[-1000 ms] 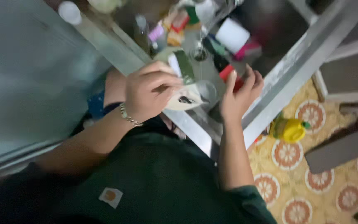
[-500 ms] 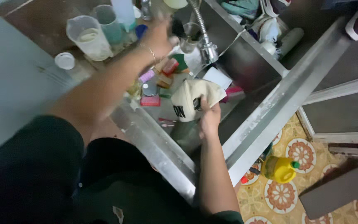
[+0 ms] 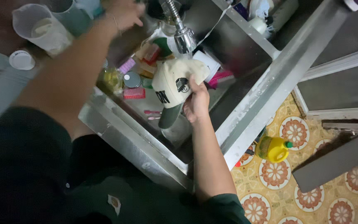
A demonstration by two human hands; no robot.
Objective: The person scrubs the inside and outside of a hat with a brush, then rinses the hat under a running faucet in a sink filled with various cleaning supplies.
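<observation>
My right hand (image 3: 196, 101) grips a cream cap (image 3: 170, 81) with a dark brim and holds it inside the steel sink (image 3: 253, 112), just under the metal faucet head (image 3: 183, 35). The brim points down toward the sink floor. My left hand (image 3: 123, 12) reaches across to the back of the sink, near the faucet's base. Its fingers are blurred, and what they touch is hidden.
Small brushes, a red one (image 3: 134, 93) and a pink one (image 3: 220, 77), lie in the sink with jars and bottles. A clear measuring jug (image 3: 42, 29) and a white lid (image 3: 21, 60) sit on the counter at left. A yellow bottle (image 3: 273, 148) and a grey board (image 3: 332, 161) lie on the patterned floor.
My left hand has let go of the cap and reached up to the back of the sink. My right hand now holds the cap alone, beneath the faucet.
</observation>
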